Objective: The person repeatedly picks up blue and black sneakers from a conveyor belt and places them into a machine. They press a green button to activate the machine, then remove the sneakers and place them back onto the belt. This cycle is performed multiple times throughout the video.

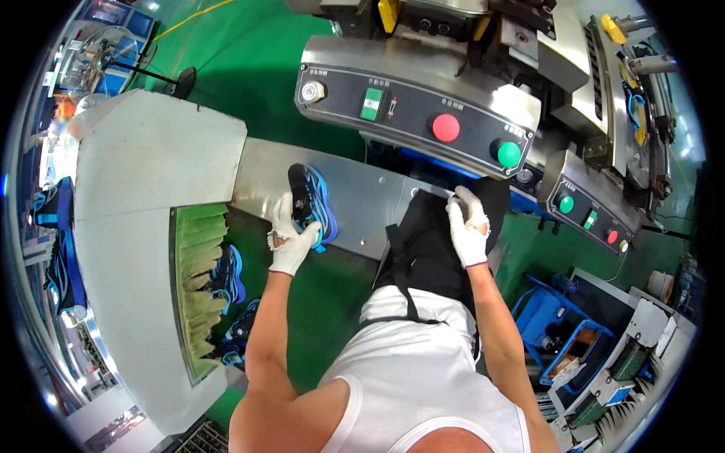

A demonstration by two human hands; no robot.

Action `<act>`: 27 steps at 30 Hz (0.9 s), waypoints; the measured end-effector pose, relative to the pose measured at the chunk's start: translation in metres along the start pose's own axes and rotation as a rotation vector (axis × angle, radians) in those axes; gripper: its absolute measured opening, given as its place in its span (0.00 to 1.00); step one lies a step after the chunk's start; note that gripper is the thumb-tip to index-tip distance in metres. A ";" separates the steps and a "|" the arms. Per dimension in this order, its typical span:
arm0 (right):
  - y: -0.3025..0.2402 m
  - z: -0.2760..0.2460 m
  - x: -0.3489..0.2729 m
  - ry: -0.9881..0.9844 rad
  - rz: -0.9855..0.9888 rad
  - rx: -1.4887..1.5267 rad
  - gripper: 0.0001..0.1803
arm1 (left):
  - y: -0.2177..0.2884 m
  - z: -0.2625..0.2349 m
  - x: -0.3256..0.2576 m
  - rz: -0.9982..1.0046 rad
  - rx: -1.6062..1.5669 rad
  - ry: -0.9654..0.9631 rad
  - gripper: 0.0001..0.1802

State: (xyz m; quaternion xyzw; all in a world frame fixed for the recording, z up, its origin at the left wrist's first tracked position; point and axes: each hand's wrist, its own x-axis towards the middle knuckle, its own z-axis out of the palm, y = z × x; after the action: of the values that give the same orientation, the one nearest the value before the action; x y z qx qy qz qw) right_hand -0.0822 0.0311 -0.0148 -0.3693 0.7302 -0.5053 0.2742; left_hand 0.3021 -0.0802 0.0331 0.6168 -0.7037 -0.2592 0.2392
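On a metal shelf (351,192) in front of me lies a black and blue sneaker (321,198). My left hand (293,238), in a white glove with bare fingertips, grips its near end, the fingers on one side and the thumb on the other. My right hand (468,234), gloved the same way, is over my black-clad thigh, below the control panel. Its fingers are loosely bent and apart, and no object shows in them.
Left of me, a grey machine housing (151,174) has an opening with green strip curtains (198,279); several sneakers (230,275) sit beside it. Ahead is a control panel (415,106) with red and green buttons. A second panel (589,200) and a blue cart (563,317) stand right.
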 end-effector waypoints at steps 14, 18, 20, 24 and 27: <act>-0.070 -0.022 0.007 -0.375 0.249 0.036 0.40 | 0.070 0.014 0.055 0.328 -0.033 -0.038 0.06; -0.111 -0.075 -0.040 -0.572 -0.178 -0.172 0.55 | 0.177 0.036 0.030 0.542 -0.206 -0.153 0.03; -0.119 -0.091 -0.066 -0.461 -0.254 -0.183 0.57 | 0.229 0.060 0.011 0.644 -0.223 -0.234 0.02; -0.097 -0.135 -0.102 -0.129 -0.170 -0.182 0.56 | 0.305 0.101 -0.016 0.751 -0.256 -0.450 0.04; -0.096 -0.180 -0.149 0.055 -0.119 -0.059 0.54 | 0.377 0.117 -0.049 0.992 -0.273 -0.687 0.05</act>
State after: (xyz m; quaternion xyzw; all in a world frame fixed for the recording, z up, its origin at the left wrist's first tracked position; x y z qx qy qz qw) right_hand -0.1101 0.2281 0.1404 -0.4059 0.7287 -0.5090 0.2126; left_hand -0.0486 0.0162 0.1931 0.0615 -0.9039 -0.3887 0.1677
